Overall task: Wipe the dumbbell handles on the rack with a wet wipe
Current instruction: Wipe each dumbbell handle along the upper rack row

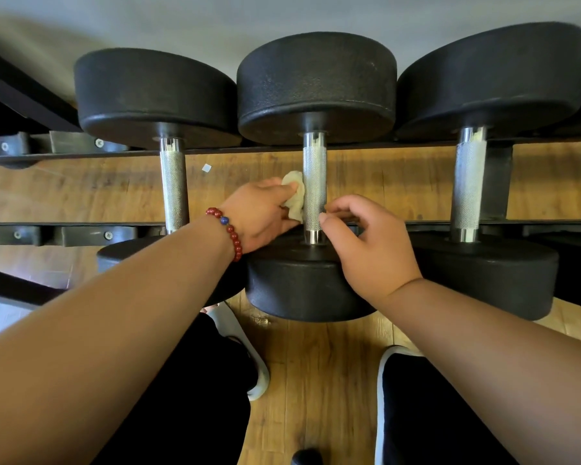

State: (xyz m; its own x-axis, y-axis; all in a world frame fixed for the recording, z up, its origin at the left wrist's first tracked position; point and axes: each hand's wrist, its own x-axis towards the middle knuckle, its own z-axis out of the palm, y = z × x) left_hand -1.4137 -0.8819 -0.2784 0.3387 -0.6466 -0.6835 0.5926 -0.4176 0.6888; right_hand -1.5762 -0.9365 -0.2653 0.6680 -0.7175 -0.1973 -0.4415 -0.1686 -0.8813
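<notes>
1. Three dumbbells are lying side by side across the rails of the rack (81, 236): the left dumbbell (155, 95), the middle dumbbell (316, 85) and the right dumbbell (493, 78).
2. The handle (314, 169) of the middle dumbbell is spanning the gap between the two rails, with its knurled steel section exposed.
3. The left hand (259, 213) is gripping the wet wipe (294, 196), with its fingers curled round the crumpled material.
4. The wet wipe is pressing against the left side of the handle, at about mid-length.
5. The right hand (366, 243) is reaching to the right side of the same handle, near its lower end.
6. Its fingers are curling, and the thumb and forefinger tips are touching the knurled surface. Whether they are actually gripping the handle cannot be determined.
7. A bracelet (227, 229) of red beads, with one blue bead, is sitting on the left wrist.
8. Under the rack, the wooden floor (316, 370) is showing, and the person's white-soled shoes (235, 330) are standing on it.
</notes>
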